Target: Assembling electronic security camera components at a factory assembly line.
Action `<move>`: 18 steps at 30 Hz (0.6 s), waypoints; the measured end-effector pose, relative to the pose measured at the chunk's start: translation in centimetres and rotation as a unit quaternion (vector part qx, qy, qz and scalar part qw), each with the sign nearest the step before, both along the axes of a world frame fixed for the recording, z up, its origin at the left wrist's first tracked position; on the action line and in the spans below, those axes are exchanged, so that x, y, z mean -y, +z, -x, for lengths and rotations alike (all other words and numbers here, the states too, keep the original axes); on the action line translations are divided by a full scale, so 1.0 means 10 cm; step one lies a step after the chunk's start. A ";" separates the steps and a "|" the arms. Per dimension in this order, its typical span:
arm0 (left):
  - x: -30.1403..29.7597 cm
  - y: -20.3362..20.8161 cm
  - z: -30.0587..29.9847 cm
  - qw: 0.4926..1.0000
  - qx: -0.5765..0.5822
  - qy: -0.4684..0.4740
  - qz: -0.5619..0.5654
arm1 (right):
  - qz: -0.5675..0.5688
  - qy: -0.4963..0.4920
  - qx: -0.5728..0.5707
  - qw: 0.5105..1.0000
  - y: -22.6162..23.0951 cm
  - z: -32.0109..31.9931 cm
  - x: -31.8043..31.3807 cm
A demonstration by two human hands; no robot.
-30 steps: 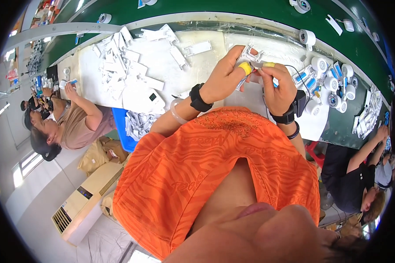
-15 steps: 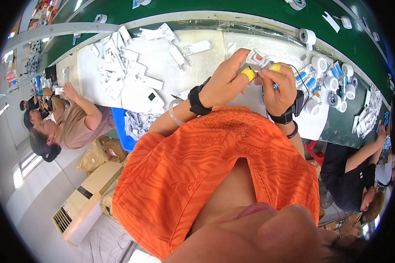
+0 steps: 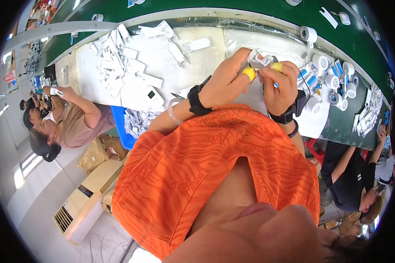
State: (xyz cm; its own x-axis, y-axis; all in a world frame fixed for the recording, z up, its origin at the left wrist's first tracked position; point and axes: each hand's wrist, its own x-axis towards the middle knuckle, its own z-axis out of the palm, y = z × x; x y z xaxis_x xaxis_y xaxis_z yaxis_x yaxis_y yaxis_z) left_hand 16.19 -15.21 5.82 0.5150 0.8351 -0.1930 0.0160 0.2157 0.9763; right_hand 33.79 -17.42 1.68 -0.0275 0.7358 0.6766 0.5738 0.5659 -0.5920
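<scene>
My left hand (image 3: 227,80) and my right hand (image 3: 278,87) meet above the white worktable (image 3: 186,76) and pinch a small white plastic part (image 3: 260,60) between them. Yellow finger cots cover a left fingertip (image 3: 249,74) and a right fingertip (image 3: 276,66). Both wrists carry black bands. My orange shirt (image 3: 206,166) fills the lower middle of the picture and hides the table's near edge.
Several flat white plastic pieces (image 3: 123,61) lie scattered on the table's left. White tape rolls and blue-and-white parts (image 3: 327,79) crowd the right. A green conveyor belt (image 3: 232,8) runs behind. One person (image 3: 66,118) works at the left, another (image 3: 355,179) at the right.
Both hands have lifted slightly and shifted right with the white part; the fingers have closed tighter around it.
</scene>
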 end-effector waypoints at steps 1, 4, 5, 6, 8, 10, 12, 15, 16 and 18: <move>0.00 -0.01 0.00 1.000 0.000 0.000 0.001 | 0.015 0.004 -0.013 1.000 -0.01 0.00 0.00; 0.00 -0.04 0.00 1.000 0.012 0.004 0.014 | 0.040 0.011 -0.034 0.999 -0.03 0.01 0.01; 0.01 -0.05 -0.01 1.000 0.023 0.013 0.013 | 0.049 0.015 -0.042 0.998 -0.03 0.01 0.01; 0.02 -0.06 -0.01 0.999 0.034 0.021 0.011 | 0.050 0.015 -0.041 0.998 -0.02 0.01 0.02; 0.02 -0.07 0.02 0.998 0.060 0.015 0.022 | 0.058 0.021 -0.060 0.996 -0.01 0.02 0.02; 0.04 -0.07 0.04 0.996 0.083 0.012 0.031 | 0.063 0.030 -0.067 0.995 0.03 0.02 0.01; 0.05 -0.08 0.03 0.995 0.098 0.013 -0.005 | 0.067 0.038 -0.073 0.994 0.04 0.02 0.02; 0.05 -0.09 0.01 0.995 0.043 0.007 -0.095 | 0.074 0.035 -0.080 0.993 0.04 0.01 0.03; 0.05 -0.09 0.00 0.995 0.043 0.007 -0.094 | 0.072 0.033 -0.079 0.994 0.04 0.01 0.03; 0.06 -0.10 -0.01 0.996 0.010 0.018 -0.085 | 0.070 0.033 -0.077 0.994 0.05 0.00 0.02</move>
State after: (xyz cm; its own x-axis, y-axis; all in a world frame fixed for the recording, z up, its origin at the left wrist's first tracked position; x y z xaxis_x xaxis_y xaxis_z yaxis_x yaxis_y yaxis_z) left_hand 16.31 -15.79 4.78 0.4868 0.8727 -0.0379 -0.0075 0.0476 0.9988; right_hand 33.75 -17.66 2.20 0.0176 0.8228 0.5680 0.4350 0.5052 -0.7454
